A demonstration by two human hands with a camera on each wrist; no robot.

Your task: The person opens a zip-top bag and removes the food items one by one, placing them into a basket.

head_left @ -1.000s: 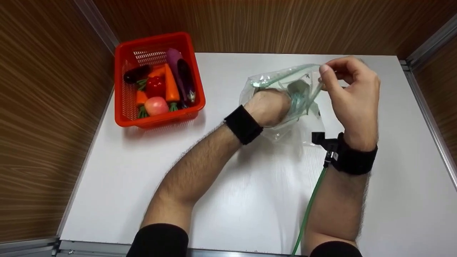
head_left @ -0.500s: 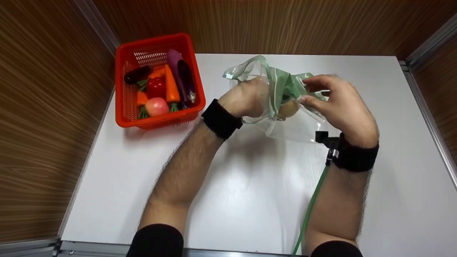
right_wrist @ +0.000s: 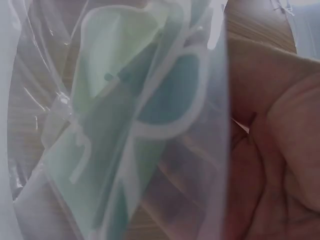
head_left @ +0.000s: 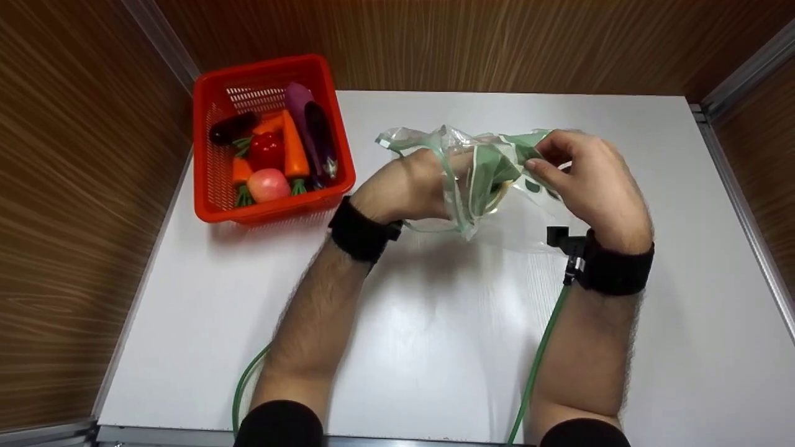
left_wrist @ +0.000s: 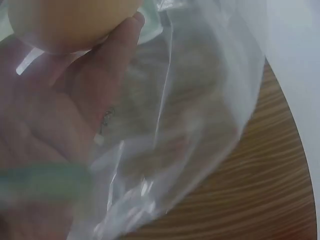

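A clear plastic zip bag with green print is held up over the white table, its mouth towards the left. My left hand reaches in through the mouth, its fingers mostly covered by the bag. In the left wrist view its fingers hold a smooth, round, pale yellow thing, whose kind I cannot tell. At the bag's other side, my right hand pinches the printed film between thumb and fingers. The right wrist view has the creased bag close up, with the right palm beside it.
At the back left stands a red plastic basket with eggplants, carrots, a red tomato-like piece and a pinkish round fruit. Wood-grain walls enclose the table. Green cables run from the wrist bands.
My left hand has drawn back to the left, still within the bag. The bag has bunched up and its mouth has swung leftward. My right hand has come slightly lower and left.
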